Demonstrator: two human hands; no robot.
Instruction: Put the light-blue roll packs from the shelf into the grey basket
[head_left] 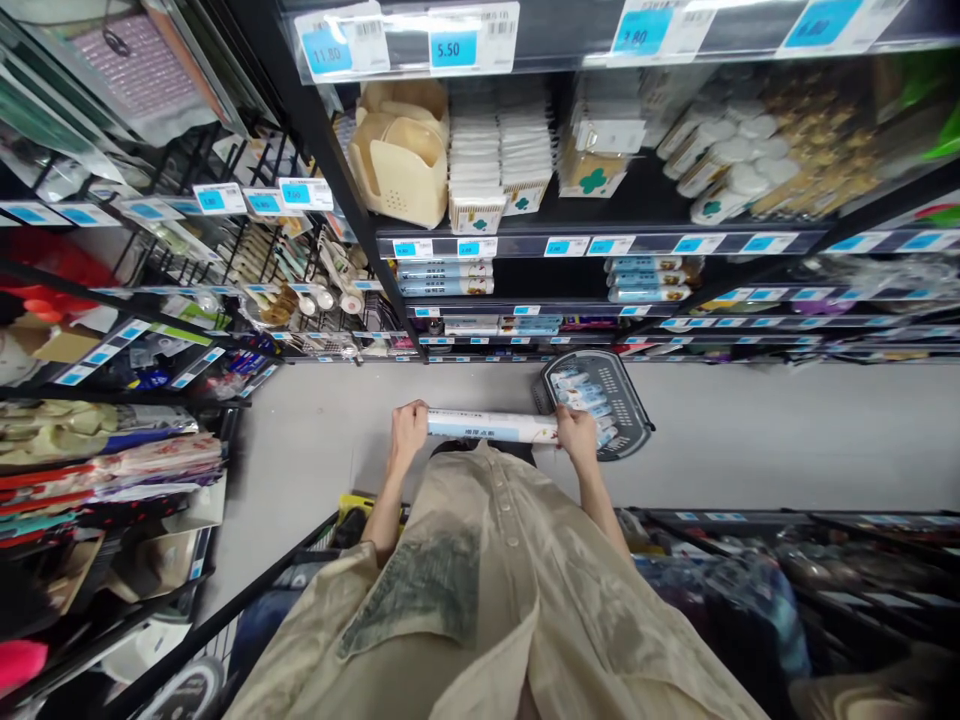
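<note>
A long white-and-blue packaged roll (495, 427) with printed lettering is held level in front of my body. My left hand (409, 428) is closed round its left end, and my right hand (577, 436) grips the right end. Just beyond my right hand, a dark grey shopping basket (634, 400) sits on the floor. Inside it lie several similar blue-and-white packages (585, 394), partly hidden behind my right hand.
Facing me are dark shelves (570, 215) with price labels. One shelf carries matching rolls at its left (446, 278) and right (646, 278). Above are cream plastic baskets (405, 170). Utensils (315, 280) hang at left. Another rack (720, 590) stands close behind me.
</note>
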